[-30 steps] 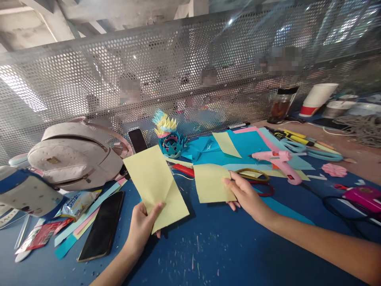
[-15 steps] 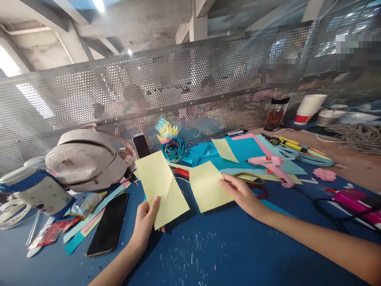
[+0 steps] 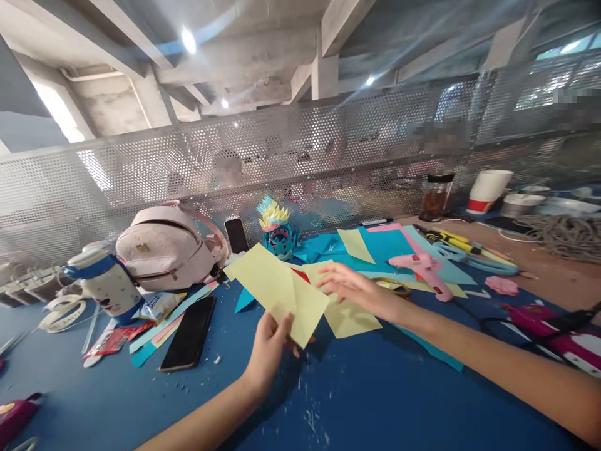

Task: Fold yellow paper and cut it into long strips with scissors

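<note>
Pinched by its lower edge, a creased pale yellow sheet of paper (image 3: 279, 285) is in my left hand (image 3: 272, 341), tilted above the blue table. My right hand (image 3: 350, 288) has its fingers stretched out and apart, just right of that sheet. Below the right hand lies a second yellow sheet of paper (image 3: 352, 322), partly covered by it. A bit of a red thing (image 3: 301, 274) shows behind the held sheet. Farther back stands a blue and yellow folded-paper piece (image 3: 278, 232).
Blue paper sheets (image 3: 389, 245) and a pink glue gun (image 3: 425, 269) lie to the right, near yellow-handled tools (image 3: 453, 241). On the left are a black phone (image 3: 190, 335), a pale pink backpack (image 3: 162, 250) and a white-blue bottle (image 3: 106, 282). A perforated metal screen (image 3: 300, 150) rises behind.
My right hand has let go of its yellow sheet, which now lies on the table. The left hand's sheet has turned and moved right. The view has also shifted.
</note>
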